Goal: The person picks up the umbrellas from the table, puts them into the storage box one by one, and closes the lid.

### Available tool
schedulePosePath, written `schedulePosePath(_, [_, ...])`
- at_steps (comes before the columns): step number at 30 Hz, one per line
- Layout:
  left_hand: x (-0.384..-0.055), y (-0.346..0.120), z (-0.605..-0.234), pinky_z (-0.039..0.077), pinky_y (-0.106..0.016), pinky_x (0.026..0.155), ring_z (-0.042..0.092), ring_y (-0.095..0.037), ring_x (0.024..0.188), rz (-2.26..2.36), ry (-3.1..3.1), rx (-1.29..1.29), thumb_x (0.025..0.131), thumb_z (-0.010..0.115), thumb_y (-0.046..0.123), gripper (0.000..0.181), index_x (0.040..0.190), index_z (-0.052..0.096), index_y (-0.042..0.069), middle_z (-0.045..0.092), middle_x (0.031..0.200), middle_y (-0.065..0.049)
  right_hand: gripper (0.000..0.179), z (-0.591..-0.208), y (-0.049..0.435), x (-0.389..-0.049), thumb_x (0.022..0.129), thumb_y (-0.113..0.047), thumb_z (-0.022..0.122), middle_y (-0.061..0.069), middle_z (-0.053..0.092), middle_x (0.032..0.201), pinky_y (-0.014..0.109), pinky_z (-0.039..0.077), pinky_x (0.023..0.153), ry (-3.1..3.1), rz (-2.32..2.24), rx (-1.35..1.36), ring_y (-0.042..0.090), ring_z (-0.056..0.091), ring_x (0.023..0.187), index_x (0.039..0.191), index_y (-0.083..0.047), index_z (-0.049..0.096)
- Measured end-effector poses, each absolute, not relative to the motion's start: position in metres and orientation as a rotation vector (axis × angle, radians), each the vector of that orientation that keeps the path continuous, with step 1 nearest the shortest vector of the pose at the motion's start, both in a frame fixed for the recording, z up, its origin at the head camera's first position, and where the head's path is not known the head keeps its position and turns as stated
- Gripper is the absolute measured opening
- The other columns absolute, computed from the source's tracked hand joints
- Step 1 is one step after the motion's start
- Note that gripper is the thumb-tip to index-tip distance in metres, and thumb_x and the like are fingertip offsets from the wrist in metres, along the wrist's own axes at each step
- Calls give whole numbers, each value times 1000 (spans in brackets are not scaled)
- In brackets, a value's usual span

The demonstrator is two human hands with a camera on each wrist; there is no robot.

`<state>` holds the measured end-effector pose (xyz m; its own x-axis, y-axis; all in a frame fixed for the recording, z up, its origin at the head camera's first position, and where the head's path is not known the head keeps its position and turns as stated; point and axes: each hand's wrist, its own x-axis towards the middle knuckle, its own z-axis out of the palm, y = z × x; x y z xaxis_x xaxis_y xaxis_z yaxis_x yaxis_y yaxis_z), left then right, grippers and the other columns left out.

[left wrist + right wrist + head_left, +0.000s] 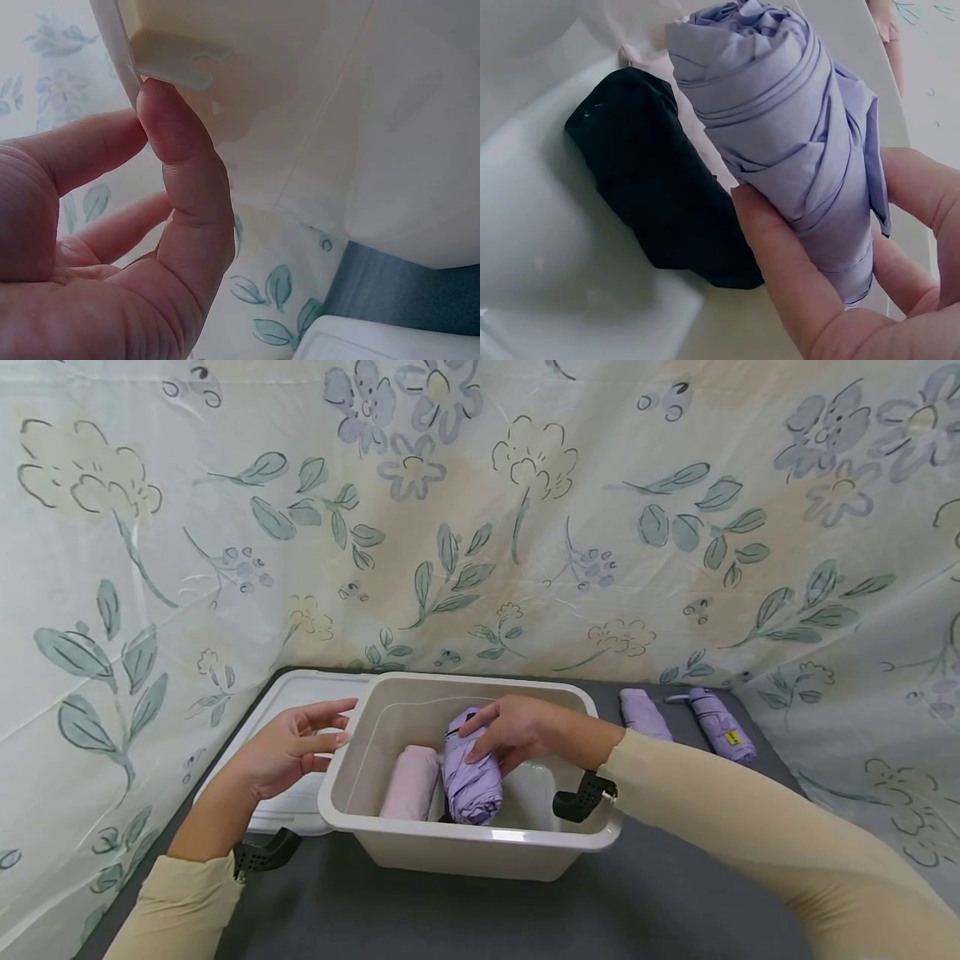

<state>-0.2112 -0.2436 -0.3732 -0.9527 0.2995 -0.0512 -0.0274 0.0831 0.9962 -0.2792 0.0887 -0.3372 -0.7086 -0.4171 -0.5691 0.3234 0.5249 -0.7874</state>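
My right hand (517, 731) grips a folded lavender umbrella (472, 777) inside a beige plastic bin (465, 852). Its loosely wrapped cloth shows close up in the right wrist view, between thumb and fingers. Left of it, a pale pink folded umbrella (411, 783) leans in the bin. A black folded umbrella (656, 180) lies beneath, mostly hidden in the head view. My left hand (296, 743) is at the bin's left rim, its fingertips touching the edge with the fingers loosely bent.
A white lid (281, 710) lies on the dark grey table (420, 918), left of the bin. Right of the bin lie a lavender cloth bundle (645, 714) and another lavender umbrella (722, 727) with a yellow label. A floral curtain (480, 527) hangs behind and at the sides.
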Motion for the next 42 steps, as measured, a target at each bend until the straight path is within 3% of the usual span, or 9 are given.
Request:
schedulePosePath(23, [-206,-243,-377,63,-35,84,69,-12,102,1940,2156,281,101,65,11,65,157,35,0,63,117,1,42,-351,101,-278,83,1,82,16,71,118,45,64,80,2110,-1112,-102,28,74,87,122,-9,74])
schedulePosePath(42, [-205,-243,-378,63,-35,83,68,-12,103,1943,2143,302,101,63,9,65,158,33,0,64,116,1,43,-361,101,-275,84,9,77,18,64,114,46,62,81,2061,-1165,-58,28,67,90,123,-7,70])
